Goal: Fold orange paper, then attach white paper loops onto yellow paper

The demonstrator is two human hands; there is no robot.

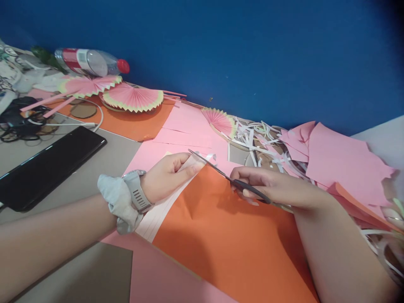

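Note:
My left hand (170,174) pinches a bundle of white paper strips (158,214) near its far end, thumb on top. In my right hand (261,183) is a pair of scissors (221,172) with dark handles. Their blades point up and left, lying across the tip of the strips just beyond my left thumb. A small curl of white paper shows beside the blades. Under both hands spreads a large orange sheet (233,244), with pink paper (170,273) beneath it. A watch and a grey scrunchie are on my left wrist.
A black phone (50,168) lies at the left, near tangled cables (25,120). Pink folded fans (135,99) with yellow-green edges and a plastic bottle (91,62) lie along the blue wall (240,54). White paper scraps (259,139) and cut pink paper (344,164) are at the back right.

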